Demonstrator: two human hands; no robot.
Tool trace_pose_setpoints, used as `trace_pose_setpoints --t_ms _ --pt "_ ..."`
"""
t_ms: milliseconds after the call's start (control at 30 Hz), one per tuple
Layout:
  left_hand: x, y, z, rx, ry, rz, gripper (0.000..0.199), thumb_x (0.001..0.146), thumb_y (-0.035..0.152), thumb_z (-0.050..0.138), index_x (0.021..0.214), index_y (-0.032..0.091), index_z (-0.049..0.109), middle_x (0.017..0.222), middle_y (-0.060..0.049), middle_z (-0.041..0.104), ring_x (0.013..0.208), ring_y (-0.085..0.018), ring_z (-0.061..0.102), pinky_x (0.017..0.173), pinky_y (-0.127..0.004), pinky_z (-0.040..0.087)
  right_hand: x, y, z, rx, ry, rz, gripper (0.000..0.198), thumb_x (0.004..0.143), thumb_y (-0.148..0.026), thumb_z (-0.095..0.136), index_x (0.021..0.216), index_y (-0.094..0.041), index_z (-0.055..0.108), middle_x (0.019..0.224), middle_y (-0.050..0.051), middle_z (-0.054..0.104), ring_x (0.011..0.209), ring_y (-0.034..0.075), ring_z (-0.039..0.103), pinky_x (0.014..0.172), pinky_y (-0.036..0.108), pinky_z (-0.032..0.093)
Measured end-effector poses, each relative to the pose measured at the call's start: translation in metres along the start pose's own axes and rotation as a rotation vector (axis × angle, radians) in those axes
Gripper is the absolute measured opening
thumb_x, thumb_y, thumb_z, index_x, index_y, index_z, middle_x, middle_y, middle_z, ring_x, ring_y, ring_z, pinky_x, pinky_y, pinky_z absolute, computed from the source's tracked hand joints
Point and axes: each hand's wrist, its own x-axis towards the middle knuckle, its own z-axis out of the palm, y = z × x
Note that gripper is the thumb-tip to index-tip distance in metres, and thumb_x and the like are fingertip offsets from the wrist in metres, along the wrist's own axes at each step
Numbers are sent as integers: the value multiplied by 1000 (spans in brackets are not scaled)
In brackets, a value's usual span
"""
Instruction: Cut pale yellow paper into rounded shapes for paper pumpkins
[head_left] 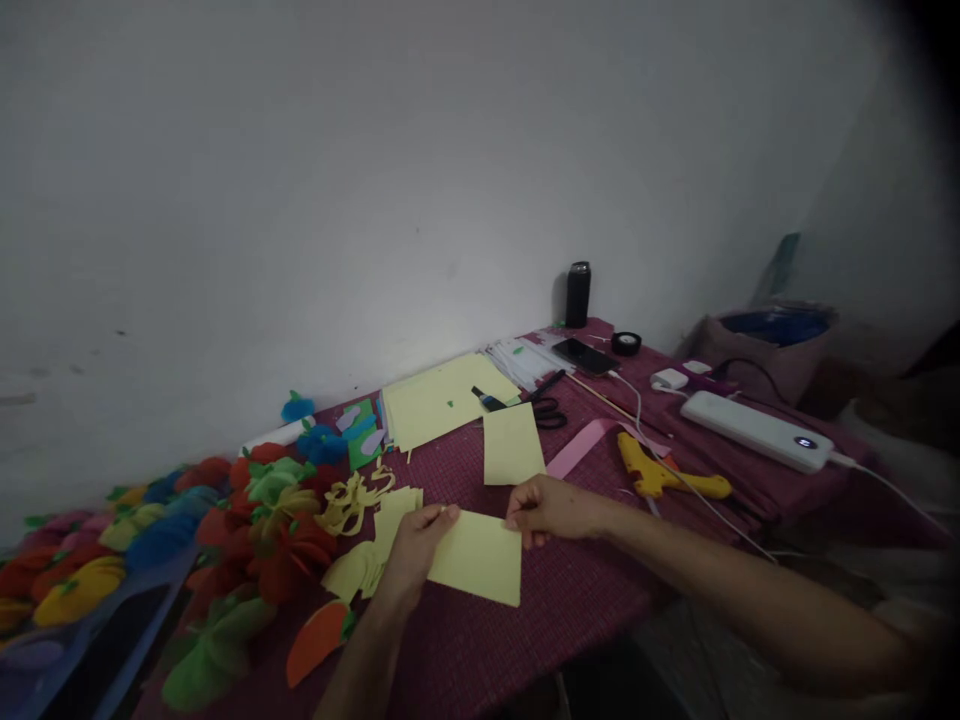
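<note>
A pale yellow paper square [480, 560] is held between both hands above the front of the table. My left hand [416, 545] pinches its upper left corner, thumb on top. With closed fingers, my right hand [551, 508] grips its upper right corner. Just beyond lies another yellow paper piece [514, 447], partly over black-handled scissors [551, 412]. Left of my left hand are cut yellow pieces [356, 570] and curled yellow offcuts [349, 505]. An orange paper cutout [316, 640] with a green tip lies near my left forearm.
Colourful pumpkin-like paper crafts [277, 520] crowd the left side. Larger yellow sheets [442, 400] lie at the back. On the right are a yellow glue gun [660, 470], a pink strip [581, 447], a white power bank [754, 430] with cables, a phone [583, 356] and a black can [577, 295].
</note>
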Motion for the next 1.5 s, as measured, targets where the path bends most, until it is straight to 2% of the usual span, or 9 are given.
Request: trace_pose_setpoints --t_ms 200,367,533,733,933,1000,1100,1267,1500 --pt "-4 4 6 112 -75 14 41 66 53 56 57 13 51 48 3 47 43 -9 41 43 -20 28 -39 4 -7 -184 -14 -13 23 76 -33 51 71 -13 60 55 -1 58 45 8 48 43 17 36" --pt "-20 12 24 162 -197 7 37 71 48 52 58 14 49 49 4 43 44 -8 37 44 -20 26 -54 -5 -8 -278 167 -102 29 75 -41 51 80 -15 63 68 1 59 60 11 50 51 19 36" --pt "-31 18 39 261 -220 54 35 72 44 52 55 14 49 49 5 39 46 -7 34 43 -19 24 -47 -3 15 -79 48 -61 26 76 -37 50 72 -13 61 53 -4 48 46 7 41 42 16 31" --pt "-49 13 40 280 -337 -78 26 66 37 60 63 11 58 54 3 49 48 -8 41 45 -19 27 -66 -3 35 -230 53 -91 17 75 -26 50 71 -13 60 56 -4 51 49 6 43 42 14 29" --pt "-73 1 36 258 -299 -130 37 73 45 50 62 10 57 50 1 48 46 -9 41 43 -20 29 -92 2 44 -322 27 -93 17 77 -23 46 76 -14 61 60 -4 55 50 6 43 43 14 28" --pt "-78 5 34 342 -295 -77 35 76 43 47 79 11 60 62 -2 56 55 -12 48 49 -21 34 -94 -1 43 -386 -3 -112 17 77 -21 46 76 -15 61 61 -3 57 50 6 44 44 15 29" --pt "-79 20 35 605 -265 185 33 75 35 53 102 18 56 94 -7 60 84 -18 52 71 -27 38 -91 -11 39 -487 -74 -199 16 76 -21 48 78 -16 63 67 -2 61 55 7 48 50 16 31" --pt "-73 42 44 939 -550 403 22 80 31 46 68 17 60 64 0 56 68 -13 48 70 -25 33 -81 -22 35 -629 -128 -294 20 78 -27 48 75 -16 64 58 -3 58 49 7 44 48 18 30" --pt "-63 40 41 869 -698 196 36 82 34 41 52 14 44 49 7 26 46 -6 27 44 -21 16 -80 -18 30 -651 -94 -302 19 79 -24 46 83 -17 63 71 1 64 61 9 54 55 18 34"
